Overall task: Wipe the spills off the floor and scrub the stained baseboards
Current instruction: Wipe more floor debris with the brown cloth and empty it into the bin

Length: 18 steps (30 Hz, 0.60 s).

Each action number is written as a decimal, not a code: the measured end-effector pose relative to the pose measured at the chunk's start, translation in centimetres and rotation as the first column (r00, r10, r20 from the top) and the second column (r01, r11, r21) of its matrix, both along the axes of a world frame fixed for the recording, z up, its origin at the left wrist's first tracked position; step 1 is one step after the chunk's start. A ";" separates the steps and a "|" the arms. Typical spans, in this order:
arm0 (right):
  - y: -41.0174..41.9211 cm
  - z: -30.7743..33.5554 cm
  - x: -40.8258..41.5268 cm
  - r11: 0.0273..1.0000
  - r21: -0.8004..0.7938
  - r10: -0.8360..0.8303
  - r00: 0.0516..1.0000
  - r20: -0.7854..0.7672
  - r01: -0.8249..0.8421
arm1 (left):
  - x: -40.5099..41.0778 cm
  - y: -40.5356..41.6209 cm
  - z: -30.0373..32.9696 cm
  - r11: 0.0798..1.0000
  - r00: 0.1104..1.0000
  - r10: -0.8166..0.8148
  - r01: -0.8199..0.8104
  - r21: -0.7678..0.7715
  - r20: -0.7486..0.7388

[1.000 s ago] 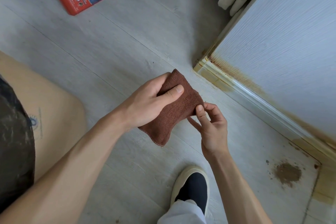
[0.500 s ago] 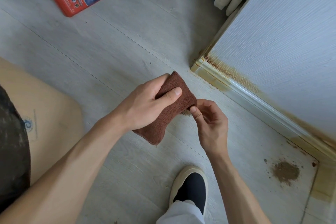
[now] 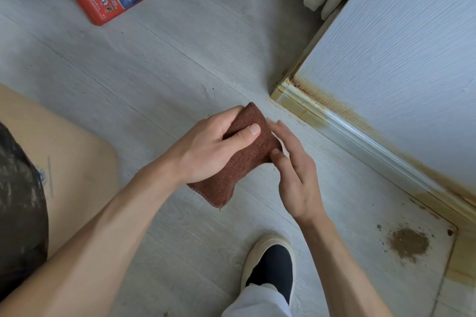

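Gripping the folded brown cloth (image 3: 239, 154) above the floor (image 3: 180, 64), the left hand (image 3: 206, 147) curls its fingers and thumb round it, while the right hand (image 3: 296, 172) lies against its edge with fingers nearly straight (holding nothing, it seems). Further right, the baseboard (image 3: 360, 136) is yellow-stained and a brown spill (image 3: 409, 242) sits unwiped, so most work looks left.
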State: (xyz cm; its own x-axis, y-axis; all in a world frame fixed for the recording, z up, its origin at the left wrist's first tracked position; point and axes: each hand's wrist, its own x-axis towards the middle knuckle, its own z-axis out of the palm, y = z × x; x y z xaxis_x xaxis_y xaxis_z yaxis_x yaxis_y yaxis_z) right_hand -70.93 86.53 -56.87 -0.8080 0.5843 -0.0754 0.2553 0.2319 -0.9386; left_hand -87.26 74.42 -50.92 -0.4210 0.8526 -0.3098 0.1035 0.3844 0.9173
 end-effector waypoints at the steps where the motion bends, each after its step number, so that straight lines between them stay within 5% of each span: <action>1: 0.0 0.3 -0.3 0.999 -0.043 0.013 1.000 -0.016 -0.014 | 0.0 0.1 0.0 1.000 0.999 0.011 -0.012 0.004 0.032; 5: 0.6 0.2 -0.6 0.971 -0.224 -0.094 0.995 -0.017 0.088 | 0.0 0.3 0.0 0.998 0.991 0.050 -0.053 0.023 0.124; 14: -0.9 -2.3 -1.1 0.939 -0.156 -0.306 0.951 0.035 0.308 | 0.9 1.2 -0.8 0.999 0.992 0.038 -0.036 -0.015 0.119; 18: -1.8 -0.8 -1.0 0.826 -0.104 -0.532 0.827 0.178 0.554 | 1.1 1.4 -0.9 0.999 0.999 0.039 -0.039 -0.015 0.008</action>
